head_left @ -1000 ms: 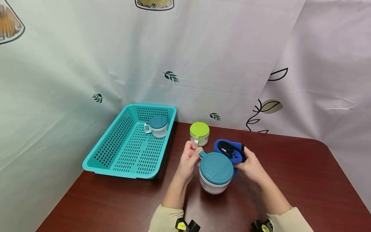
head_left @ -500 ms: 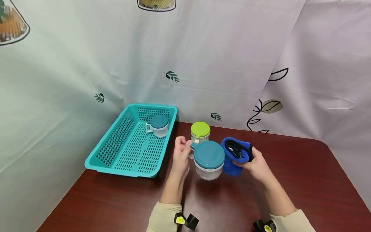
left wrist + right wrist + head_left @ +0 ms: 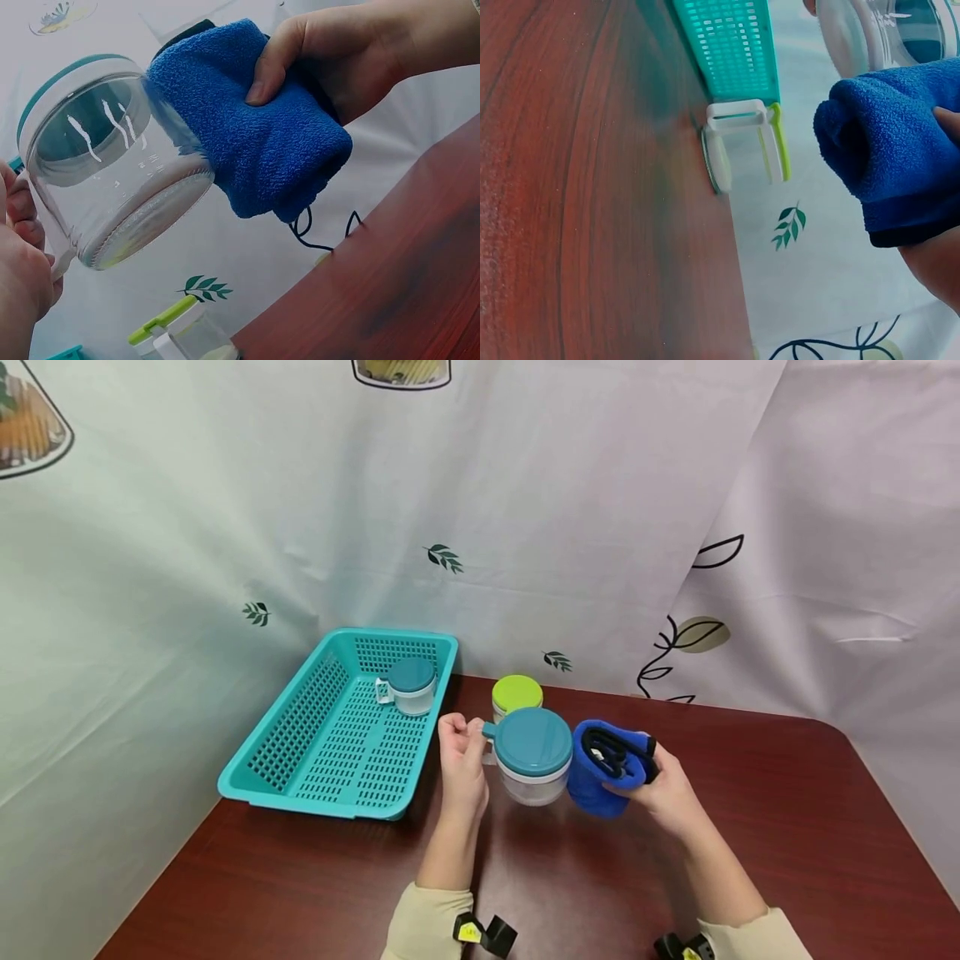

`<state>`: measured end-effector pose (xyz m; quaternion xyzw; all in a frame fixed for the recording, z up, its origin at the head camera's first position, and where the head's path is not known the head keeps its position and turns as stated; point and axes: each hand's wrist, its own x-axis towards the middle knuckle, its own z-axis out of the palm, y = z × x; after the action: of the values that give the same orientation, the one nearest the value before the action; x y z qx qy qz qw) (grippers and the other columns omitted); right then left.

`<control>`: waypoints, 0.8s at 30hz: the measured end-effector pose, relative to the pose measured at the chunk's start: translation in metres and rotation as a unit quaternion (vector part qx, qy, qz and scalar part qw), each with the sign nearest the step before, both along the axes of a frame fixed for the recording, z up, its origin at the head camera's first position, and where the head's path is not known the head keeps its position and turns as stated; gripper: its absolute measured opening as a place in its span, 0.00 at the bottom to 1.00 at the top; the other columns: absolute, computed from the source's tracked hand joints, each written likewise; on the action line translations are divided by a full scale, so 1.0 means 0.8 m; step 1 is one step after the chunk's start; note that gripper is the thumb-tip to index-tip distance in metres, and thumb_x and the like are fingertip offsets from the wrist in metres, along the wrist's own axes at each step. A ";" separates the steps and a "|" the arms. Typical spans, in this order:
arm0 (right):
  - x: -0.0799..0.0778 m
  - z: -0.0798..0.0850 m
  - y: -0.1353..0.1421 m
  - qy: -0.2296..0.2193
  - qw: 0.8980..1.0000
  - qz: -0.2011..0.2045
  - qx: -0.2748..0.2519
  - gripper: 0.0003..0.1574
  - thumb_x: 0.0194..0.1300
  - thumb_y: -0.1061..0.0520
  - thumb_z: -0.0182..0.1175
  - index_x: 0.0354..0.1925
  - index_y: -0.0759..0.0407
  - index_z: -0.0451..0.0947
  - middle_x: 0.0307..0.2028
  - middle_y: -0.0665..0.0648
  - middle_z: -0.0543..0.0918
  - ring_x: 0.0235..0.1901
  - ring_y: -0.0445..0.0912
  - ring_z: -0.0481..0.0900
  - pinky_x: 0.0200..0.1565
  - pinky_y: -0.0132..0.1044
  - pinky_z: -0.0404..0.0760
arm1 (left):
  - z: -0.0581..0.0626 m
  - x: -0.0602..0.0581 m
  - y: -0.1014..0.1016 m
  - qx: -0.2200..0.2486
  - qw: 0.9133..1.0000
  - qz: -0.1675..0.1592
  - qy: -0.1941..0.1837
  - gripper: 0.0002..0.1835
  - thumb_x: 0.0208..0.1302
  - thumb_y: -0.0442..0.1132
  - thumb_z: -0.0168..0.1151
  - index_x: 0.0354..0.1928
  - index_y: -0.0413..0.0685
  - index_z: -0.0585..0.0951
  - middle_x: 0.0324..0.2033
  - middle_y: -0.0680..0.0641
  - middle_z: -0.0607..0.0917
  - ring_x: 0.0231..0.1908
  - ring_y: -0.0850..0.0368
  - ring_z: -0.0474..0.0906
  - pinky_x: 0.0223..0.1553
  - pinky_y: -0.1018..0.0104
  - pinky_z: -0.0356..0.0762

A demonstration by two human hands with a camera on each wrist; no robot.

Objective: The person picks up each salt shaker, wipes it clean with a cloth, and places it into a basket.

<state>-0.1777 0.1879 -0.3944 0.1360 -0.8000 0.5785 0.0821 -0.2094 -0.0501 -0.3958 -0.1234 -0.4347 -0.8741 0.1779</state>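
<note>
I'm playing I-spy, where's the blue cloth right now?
In the head view, the blue cloth is in the right hand, just right of the teal-lidded glass jar that the left hand holds.

Above a reddish table (image 3: 300, 885), a teal-lidded jar (image 3: 533, 756) is being held by the left hand (image 3: 462, 764) and a blue cloth (image 3: 595, 783) by the right hand (image 3: 666, 789).

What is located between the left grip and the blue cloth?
A teal-lidded jar: the left grip holds it, and the blue cloth is on its other side, as the head view shows.
</note>
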 end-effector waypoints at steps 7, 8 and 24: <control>0.007 -0.001 -0.007 0.039 0.998 0.031 -0.035 0.28 0.49 0.73 0.64 0.48 0.56 0.72 0.39 0.45 0.78 0.41 0.40 0.75 0.39 0.33 0.77 | -0.002 -0.001 0.003 0.018 0.999 0.033 -0.016 0.13 0.65 0.23 0.43 0.35 0.48 0.54 0.22 0.51 0.61 0.29 0.59 0.62 0.33 0.74 0.64; 0.007 -0.002 -0.008 0.046 0.998 0.033 -0.040 0.28 0.48 0.75 0.64 0.47 0.56 0.72 0.38 0.45 0.78 0.40 0.40 0.75 0.39 0.32 0.76 | -0.001 -0.001 0.003 0.017 0.999 0.035 -0.017 0.13 0.65 0.23 0.43 0.35 0.48 0.54 0.22 0.51 0.61 0.29 0.60 0.63 0.33 0.73 0.64; 0.016 -0.003 -0.021 0.092 0.994 0.047 -0.033 0.24 0.47 0.75 0.65 0.44 0.63 0.73 0.39 0.53 0.77 0.41 0.46 0.72 0.42 0.35 0.74 | -0.001 -0.002 0.006 0.017 0.998 0.059 -0.014 0.13 0.64 0.22 0.43 0.35 0.48 0.55 0.21 0.51 0.60 0.29 0.60 0.63 0.32 0.74 0.65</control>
<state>-0.1650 0.1715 -0.3970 0.2234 -0.7623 0.5928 0.1326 -0.2106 -0.0454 -0.3964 -0.0820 -0.4288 -0.8711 0.2249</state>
